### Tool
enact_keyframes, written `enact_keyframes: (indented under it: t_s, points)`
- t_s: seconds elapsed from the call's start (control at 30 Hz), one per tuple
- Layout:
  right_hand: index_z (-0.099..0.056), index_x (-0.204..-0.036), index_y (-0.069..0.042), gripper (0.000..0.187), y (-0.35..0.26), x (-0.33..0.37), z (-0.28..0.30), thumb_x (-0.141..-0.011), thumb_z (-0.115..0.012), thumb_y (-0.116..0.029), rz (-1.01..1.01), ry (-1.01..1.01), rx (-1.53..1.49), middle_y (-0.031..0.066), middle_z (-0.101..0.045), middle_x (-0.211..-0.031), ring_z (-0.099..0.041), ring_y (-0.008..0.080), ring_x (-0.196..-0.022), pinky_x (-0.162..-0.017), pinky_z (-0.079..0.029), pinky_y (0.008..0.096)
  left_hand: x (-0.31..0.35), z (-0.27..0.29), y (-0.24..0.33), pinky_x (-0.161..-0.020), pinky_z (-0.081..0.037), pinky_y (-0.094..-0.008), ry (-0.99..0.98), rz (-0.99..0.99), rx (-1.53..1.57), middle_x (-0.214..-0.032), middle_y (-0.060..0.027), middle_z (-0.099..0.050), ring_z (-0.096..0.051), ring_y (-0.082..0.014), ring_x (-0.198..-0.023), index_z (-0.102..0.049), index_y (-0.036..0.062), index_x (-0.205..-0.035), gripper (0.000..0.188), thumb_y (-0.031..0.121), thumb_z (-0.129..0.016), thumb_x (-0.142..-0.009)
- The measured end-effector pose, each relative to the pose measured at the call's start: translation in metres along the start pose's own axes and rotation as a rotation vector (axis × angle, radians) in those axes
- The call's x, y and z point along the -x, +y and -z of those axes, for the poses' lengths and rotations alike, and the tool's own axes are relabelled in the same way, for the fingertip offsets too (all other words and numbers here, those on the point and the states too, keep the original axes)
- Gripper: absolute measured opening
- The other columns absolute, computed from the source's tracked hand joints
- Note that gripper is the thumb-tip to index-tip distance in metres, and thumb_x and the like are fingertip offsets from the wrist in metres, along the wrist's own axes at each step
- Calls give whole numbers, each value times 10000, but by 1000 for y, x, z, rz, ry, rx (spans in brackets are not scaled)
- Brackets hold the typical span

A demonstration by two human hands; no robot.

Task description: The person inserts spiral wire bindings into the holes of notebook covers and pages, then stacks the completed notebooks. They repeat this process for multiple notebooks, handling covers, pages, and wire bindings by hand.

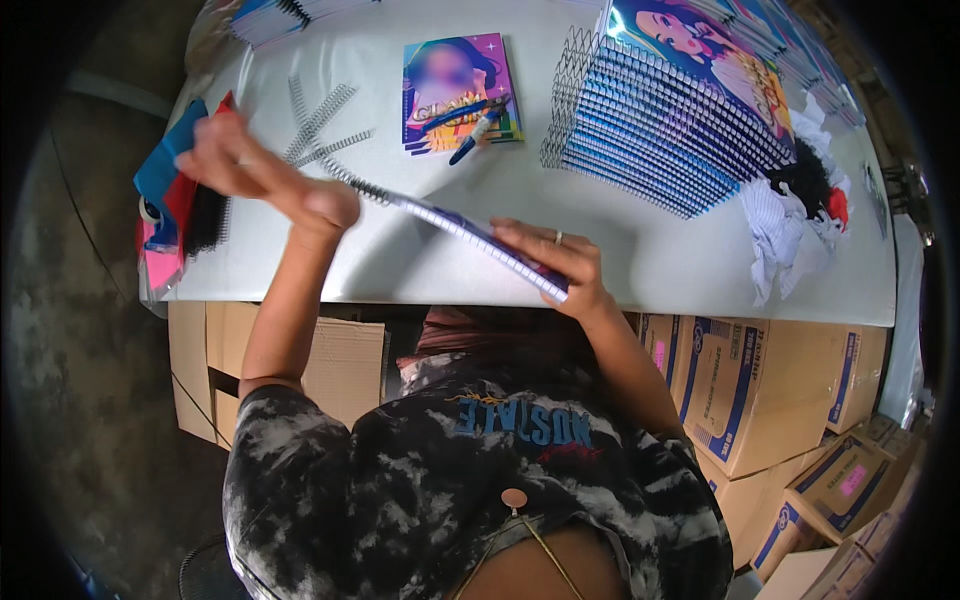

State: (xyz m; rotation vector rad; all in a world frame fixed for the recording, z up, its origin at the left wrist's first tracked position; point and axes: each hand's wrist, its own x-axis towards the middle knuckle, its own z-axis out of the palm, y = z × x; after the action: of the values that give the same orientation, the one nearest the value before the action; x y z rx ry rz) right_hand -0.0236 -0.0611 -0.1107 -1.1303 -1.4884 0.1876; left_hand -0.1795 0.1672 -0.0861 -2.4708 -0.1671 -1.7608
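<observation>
My right hand [565, 262] grips a notebook [485, 250] held edge-up and slanting over the near side of the table, its punched spine edge toward me. From the notebook's upper-left end sticks out a dark spiral wire coil [365, 187]. Beside that coil is my left hand [255, 175], blurred by motion, its fingers stretched out to the left and apparently holding nothing. Several loose wire coils [320, 125] lie on the table just beyond it. Farther off, a small stack of notebooks with a colourful illustrated cover [450, 75] carries a blue marker [478, 135] and another blue tool.
A tall stack of coil-bound notebooks [670, 130] stands at the right, with crumpled striped cloth [778, 235] and black material beside it. On the left edge of the white table [400, 270] lie red and blue pouches [165, 165]. Cardboard boxes [745, 390] are piled below right.
</observation>
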Motion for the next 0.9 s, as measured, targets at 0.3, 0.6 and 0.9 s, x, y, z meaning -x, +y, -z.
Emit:
enact_keyframes:
  t_s: [0.3,0.6,0.9]
  points:
    - [-613,-1067,34,299,-3,11,-13,-776,-608,-31,0,10,-3,177,-639,-1023,-639,284,-934,-809,-509,341,21,3,39,-1035,-61,-610,30,-90,197,-1430,-274,-140,-109,-466,-1318,-243,-74,-1338,1057,756,-437,-713]
    - [-604,-1129,-54,430,-3,11,-9,-705,-663,-17,-14,69,13,136,-626,-1080,-630,266,-947,-809,-505,337,-14,-7,49,-1042,15,-605,13,-291,29,-1447,-243,-120,-73,-441,-1335,-249,52,-1379,936,738,-378,-756]
    - [-623,-1074,0,354,-2,10,-10,-721,-651,-16,19,79,29,149,-645,-1026,-642,260,-925,-786,-512,329,-15,-4,66,-1034,-93,-592,20,-184,131,-1355,-293,-242,-178,-453,-1294,-326,-89,-1298,996,754,-333,-767]
